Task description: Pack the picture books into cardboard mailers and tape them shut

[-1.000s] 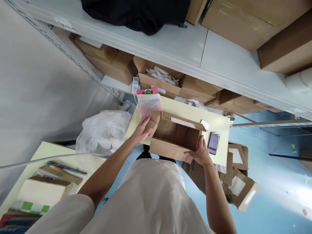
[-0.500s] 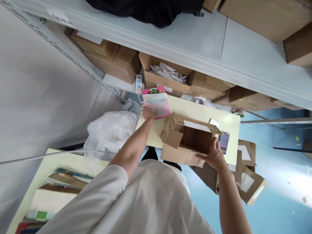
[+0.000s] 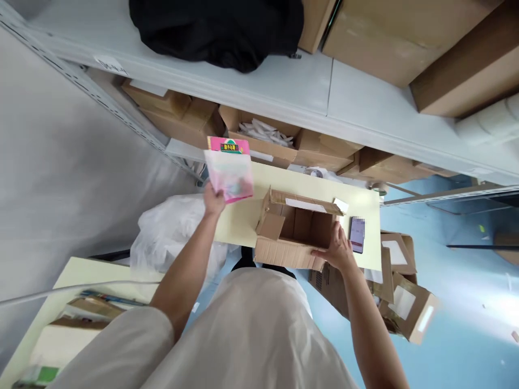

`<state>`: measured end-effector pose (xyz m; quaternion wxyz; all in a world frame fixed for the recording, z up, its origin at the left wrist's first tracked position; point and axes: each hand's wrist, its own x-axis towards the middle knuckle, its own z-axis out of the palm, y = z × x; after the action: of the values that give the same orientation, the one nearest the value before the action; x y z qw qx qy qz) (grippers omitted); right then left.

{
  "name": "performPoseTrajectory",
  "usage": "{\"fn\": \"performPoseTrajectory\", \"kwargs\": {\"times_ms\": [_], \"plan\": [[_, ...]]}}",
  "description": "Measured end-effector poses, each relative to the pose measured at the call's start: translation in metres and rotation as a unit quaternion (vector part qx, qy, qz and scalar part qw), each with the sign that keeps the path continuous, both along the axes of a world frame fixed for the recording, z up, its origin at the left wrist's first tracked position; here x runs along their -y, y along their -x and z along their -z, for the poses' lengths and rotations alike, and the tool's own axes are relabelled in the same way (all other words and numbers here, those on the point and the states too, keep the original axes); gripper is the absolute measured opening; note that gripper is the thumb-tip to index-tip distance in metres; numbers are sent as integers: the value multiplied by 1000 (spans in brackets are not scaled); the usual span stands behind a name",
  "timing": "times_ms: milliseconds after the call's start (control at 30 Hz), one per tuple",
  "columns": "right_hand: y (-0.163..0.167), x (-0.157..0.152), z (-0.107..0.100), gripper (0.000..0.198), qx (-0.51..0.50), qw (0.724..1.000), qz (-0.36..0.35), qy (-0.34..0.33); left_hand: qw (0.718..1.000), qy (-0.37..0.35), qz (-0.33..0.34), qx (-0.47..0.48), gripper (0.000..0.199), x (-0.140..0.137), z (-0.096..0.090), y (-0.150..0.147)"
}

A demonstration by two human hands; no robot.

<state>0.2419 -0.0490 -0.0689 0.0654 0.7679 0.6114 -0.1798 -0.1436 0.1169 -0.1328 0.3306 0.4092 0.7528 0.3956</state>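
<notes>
My left hand (image 3: pixel 213 200) grips a pink book (image 3: pixel 229 173) by its lower left corner. A whitish, see-through wrapping covers most of the book, and its pink top edge with a dark title label shows above. The book is held over the left end of the pale yellow table (image 3: pixel 239 224). My right hand (image 3: pixel 337 247) holds the right end of an open cardboard box (image 3: pixel 290 254), thumb on the near side and fingers at the far side. The box's flaps stand up or fold outward, and I see only bare cardboard inside it.
A phone (image 3: pixel 357 235) lies right of the box. Shelving (image 3: pixel 259 89) with cartons and a black bag (image 3: pixel 219 32) spans the far side. White plastic wrap (image 3: pixel 170 224) bulges at left. Cardboard boxes (image 3: pixel 405 302) sit on the floor at right; a second table (image 3: pixel 77 270) stands lower left.
My left hand has lifted the pink book and moved it left, away from the box. My right hand stays on the box's right end. The camera view has shifted slightly.
</notes>
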Motion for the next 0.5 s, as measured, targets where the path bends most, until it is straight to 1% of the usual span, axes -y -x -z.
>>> {"fn": "performPoseTrajectory", "kwargs": {"times_ms": [67, 133, 167, 233, 267, 300, 367, 400, 433, 500], "plan": [[3, -3, -3, 126, -8, 1000, 3, 8, 992, -97, -1, -84, 33, 22, -34, 22], [5, -6, -5, 123, -17, 1000, 7, 14, 971, -186, 12, -150, 34, 48, -72, 34], [6, -7, -6, 123, -20, 1000, 10, 17, 958, -224, 18, -181, 35, 62, -92, 34], [7, -10, -8, 125, -23, 999, 11, 21, 935, -258, 32, -240, 35, 87, -129, 21], [7, -11, -9, 126, -25, 999, 9, 21, 926, -263, 48, -266, 33, 99, -145, 8], [7, -13, -9, 128, -27, 999, 8, 20, 917, -264, 82, -287, 32, 109, -158, -8], [6, -14, -8, 127, -30, 999, 5, 14, 890, -278, 178, -313, 33, 124, -174, -48], [5, -15, -6, 123, -32, 999, 5, 13, 872, -288, 227, -323, 34, 130, -176, -69], [4, -15, -4, 118, -33, 999, 3, 15, 856, -298, 266, -329, 34, 134, -175, -89], [0, -14, 0, 103, -35, 999, -13, 30, 832, -309, 322, -329, 33, 140, -162, -122]]}}
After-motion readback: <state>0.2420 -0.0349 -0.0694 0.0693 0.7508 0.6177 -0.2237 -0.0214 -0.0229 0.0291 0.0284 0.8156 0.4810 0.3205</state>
